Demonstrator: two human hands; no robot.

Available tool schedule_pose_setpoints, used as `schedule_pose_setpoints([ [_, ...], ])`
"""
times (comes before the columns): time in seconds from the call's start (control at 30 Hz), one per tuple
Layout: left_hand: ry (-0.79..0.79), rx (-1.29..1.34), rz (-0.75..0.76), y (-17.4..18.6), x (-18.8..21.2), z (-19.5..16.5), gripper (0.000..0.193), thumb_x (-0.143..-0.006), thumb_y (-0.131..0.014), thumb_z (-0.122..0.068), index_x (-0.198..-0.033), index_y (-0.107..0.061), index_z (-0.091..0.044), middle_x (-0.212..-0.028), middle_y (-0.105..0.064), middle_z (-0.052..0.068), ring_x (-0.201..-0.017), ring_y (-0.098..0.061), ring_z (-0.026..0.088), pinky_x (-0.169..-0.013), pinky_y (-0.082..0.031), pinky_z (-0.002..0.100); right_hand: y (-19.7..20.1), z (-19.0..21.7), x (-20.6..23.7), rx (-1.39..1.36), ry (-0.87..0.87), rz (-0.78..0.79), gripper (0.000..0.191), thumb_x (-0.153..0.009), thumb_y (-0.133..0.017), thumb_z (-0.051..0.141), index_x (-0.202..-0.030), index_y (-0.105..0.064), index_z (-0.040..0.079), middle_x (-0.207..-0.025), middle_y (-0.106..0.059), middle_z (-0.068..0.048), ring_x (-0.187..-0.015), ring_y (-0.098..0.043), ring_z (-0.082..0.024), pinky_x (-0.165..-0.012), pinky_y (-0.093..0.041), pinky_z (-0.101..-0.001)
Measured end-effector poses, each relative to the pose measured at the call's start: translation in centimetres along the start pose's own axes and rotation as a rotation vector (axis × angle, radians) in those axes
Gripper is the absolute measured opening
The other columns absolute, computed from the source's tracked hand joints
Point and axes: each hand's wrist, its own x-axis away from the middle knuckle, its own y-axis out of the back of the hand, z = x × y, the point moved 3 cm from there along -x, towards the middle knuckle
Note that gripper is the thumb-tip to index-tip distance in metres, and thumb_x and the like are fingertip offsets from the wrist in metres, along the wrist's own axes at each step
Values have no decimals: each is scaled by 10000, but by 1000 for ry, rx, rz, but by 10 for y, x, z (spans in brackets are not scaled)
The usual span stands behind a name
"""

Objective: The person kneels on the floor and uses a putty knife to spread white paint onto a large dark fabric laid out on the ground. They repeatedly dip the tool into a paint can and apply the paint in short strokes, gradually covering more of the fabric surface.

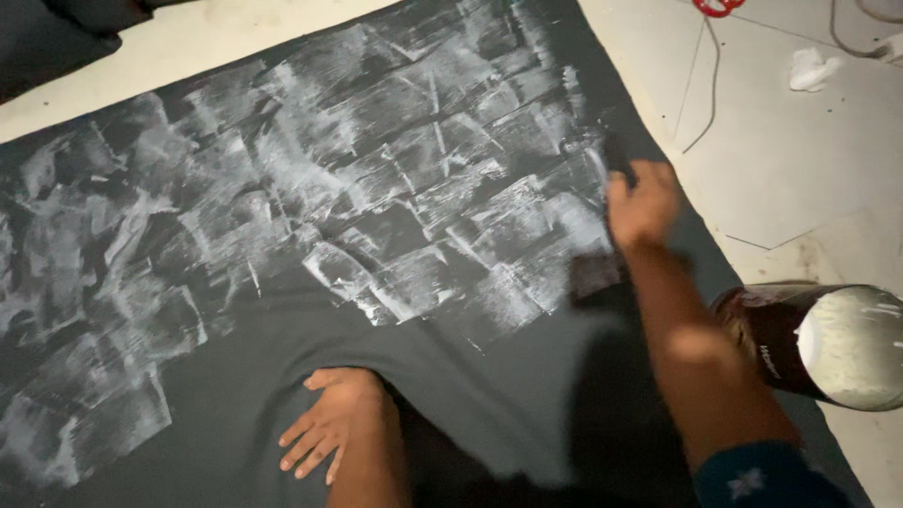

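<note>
The left hand (324, 423) is lying nearest, its grip spread apart, fingers flat and pressing down on the dark cloth (235, 376) spread over the floor (809, 169). Just right, a dark jar (818, 343) of white paste is lying tilted at the cloth's edge. Farther out, the right hand (642, 202) is blurring, its grip clamped on a small dark scraper (616, 155) touching the cloth's white-smeared area (376, 169). Beyond, a cable (705, 85) and crumpled white rag (812, 69) are lying on the floor.
</note>
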Motion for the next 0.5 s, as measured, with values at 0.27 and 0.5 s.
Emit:
schedule_pose_setpoints([
  [0.27, 12, -17, 0, 0, -2, -2, 929, -951, -382, -587, -1651, -185, -8, -1705, -97, 262, -1576, -94, 452, -1207, -40, 727, -63, 184, 61, -19, 191, 730, 156, -901, -656, 226, -944, -730, 94, -969, -676, -127, -933, -650, -334, -824, -519, -466],
  [0.5, -5, -51, -106, 9, -2, -5, 902, -989, -358, -611, -1643, -188, -14, -1696, -98, 260, -1578, -89, 439, -1199, -22, 727, -29, 82, -5, 361, 159, 201, 178, -919, -721, 248, -961, -701, 76, -1090, -660, -172, -1003, -666, -346, -772, -543, -439],
])
